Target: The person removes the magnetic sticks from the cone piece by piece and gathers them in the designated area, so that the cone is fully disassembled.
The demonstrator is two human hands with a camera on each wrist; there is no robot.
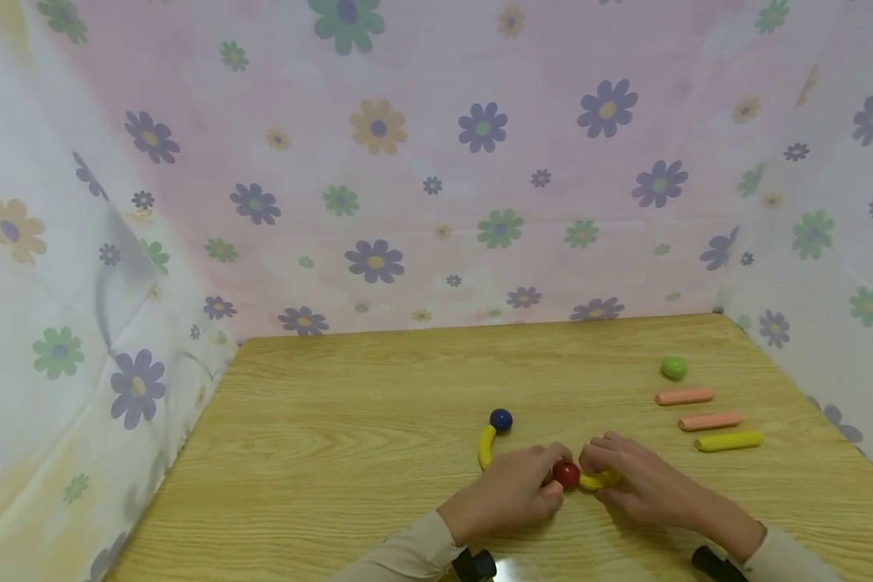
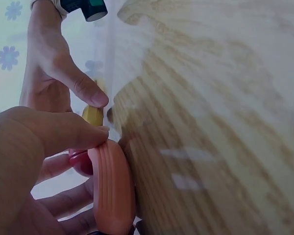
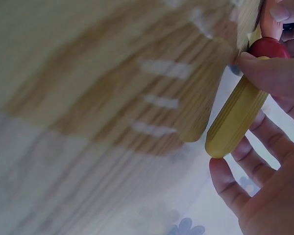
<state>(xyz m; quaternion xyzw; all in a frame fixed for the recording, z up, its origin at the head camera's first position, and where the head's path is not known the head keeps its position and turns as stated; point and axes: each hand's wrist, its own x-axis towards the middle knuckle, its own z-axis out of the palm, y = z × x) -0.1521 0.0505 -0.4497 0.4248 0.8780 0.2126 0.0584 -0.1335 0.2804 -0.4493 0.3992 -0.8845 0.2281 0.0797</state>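
In the head view my left hand [image 1: 512,489] is beside a red ball [image 1: 567,475], and my right hand [image 1: 643,481] is just to its right. Seen from the left wrist, the left thumb and fingers pinch a salmon-pink curved stick [image 2: 113,188], with the red ball [image 2: 82,163] close to its end. A yellow curved stick [image 3: 239,115] is held between the right thumb and fingers, its upper end meeting the red ball [image 3: 268,48]. Another yellow curved stick [image 1: 486,447] touches a dark blue ball [image 1: 501,420]; the left hand hides its lower end.
On the right of the wooden table [image 1: 320,453] lie a green ball [image 1: 673,368], a pink stick [image 1: 685,396], a second pink stick [image 1: 710,421] and a straight yellow stick [image 1: 729,441]. Flowered cloth [image 1: 436,145] stands around the back and sides.
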